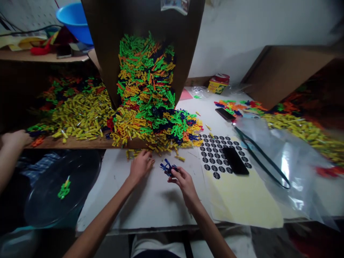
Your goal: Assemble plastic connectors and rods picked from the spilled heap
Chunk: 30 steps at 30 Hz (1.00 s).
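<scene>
Pinching a dark-blue plastic piece [167, 167] mid-frame, the right hand [184, 179] is closed; the left hand [141, 165] curls beside yellow pieces — whether it grips one, I cannot tell. One green-and-yellow piece [63, 190] lies in the dark basin [83, 166], lower left; a big loose heap [146, 86] remains, upper centre. The white tabletop [153, 211] bears a phone [235, 161] at right — behind, a pale wall [223, 32]; another person's hand [19, 138], far left.
</scene>
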Each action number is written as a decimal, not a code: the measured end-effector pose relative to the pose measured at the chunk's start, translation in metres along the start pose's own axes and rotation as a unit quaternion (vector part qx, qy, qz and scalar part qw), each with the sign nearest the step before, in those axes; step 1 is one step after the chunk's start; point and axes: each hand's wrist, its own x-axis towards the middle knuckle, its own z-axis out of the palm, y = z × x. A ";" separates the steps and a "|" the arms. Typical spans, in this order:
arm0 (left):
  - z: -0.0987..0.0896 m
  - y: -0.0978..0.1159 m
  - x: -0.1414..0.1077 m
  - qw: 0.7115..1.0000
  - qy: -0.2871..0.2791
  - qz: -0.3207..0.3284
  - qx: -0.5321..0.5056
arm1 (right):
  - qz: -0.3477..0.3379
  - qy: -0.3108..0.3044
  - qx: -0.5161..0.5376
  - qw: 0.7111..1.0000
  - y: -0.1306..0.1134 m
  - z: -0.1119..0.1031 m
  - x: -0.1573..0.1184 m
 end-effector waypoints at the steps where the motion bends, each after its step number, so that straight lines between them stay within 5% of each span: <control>1: -0.004 0.004 -0.001 0.996 0.045 -0.017 -0.072 | -0.002 -0.005 -0.003 1.000 -0.002 0.001 0.000; 3: -0.010 0.016 -0.010 0.960 0.107 -0.059 -0.251 | -0.010 -0.011 -0.003 1.000 -0.006 0.003 -0.002; 7: -0.022 0.044 -0.038 0.874 0.108 -0.104 -0.462 | -0.050 -0.006 -0.012 0.999 -0.015 0.013 -0.010; 16: -0.034 0.056 -0.066 0.925 0.108 -0.069 -0.358 | -0.120 -0.016 -0.067 0.990 -0.024 0.024 -0.022; 22: -0.035 0.062 -0.071 0.934 0.152 -0.040 -0.321 | -0.128 0.003 -0.075 0.989 -0.021 0.021 -0.024; 27: -0.037 0.057 -0.070 0.943 0.129 -0.027 -0.305 | -0.153 -0.049 -0.128 0.979 -0.023 0.011 -0.025; 30: -0.042 0.047 -0.066 0.936 0.069 -0.041 -0.342 | -0.167 -0.080 -0.163 0.969 -0.028 0.002 -0.026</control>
